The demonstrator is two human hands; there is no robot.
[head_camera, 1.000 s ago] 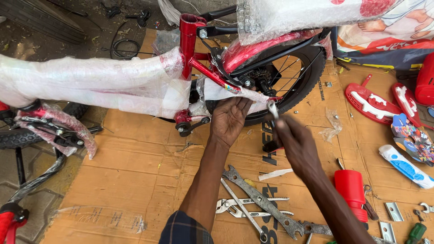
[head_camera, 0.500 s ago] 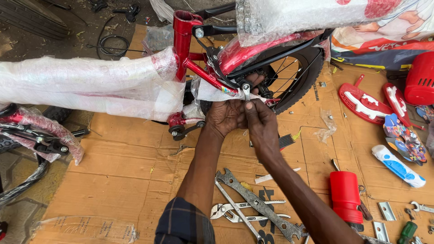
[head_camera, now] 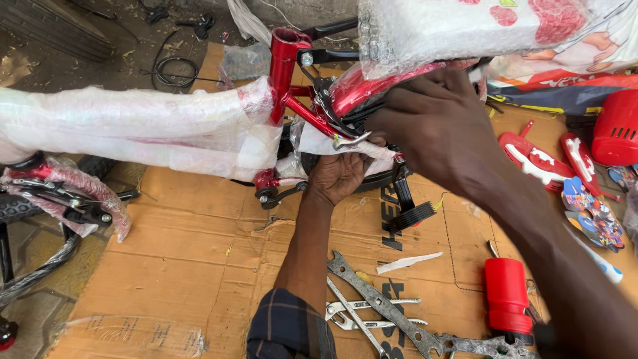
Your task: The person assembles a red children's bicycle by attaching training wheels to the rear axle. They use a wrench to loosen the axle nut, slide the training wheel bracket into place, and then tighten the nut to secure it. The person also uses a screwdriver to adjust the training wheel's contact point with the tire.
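Note:
A small red bicycle (head_camera: 282, 63) stands upside down on cardboard, its frame wrapped in white foam and plastic (head_camera: 133, 129). My left hand (head_camera: 339, 176) reaches up under the frame beside the rear wheel and grips the white wrapping there. My right hand (head_camera: 435, 126) is raised close to the camera, fingers curled around a metal spanner (head_camera: 352, 140) whose end sticks out to the left at the red rear mudguard. The black pedal (head_camera: 412, 213) hangs just below my right hand.
Several spanners and pliers (head_camera: 382, 309) lie on the cardboard sheet (head_camera: 193, 266) near my left elbow. A red cylindrical part (head_camera: 506, 292) stands at the right. Red and white plastic pieces (head_camera: 541, 156) lie further right. The handlebar and front tyre (head_camera: 60, 193) are at the left.
My right hand has risen from the wheel hub towards the camera and the mudguard, carrying the spanner. My left hand stays under the frame. The view has moved closer.

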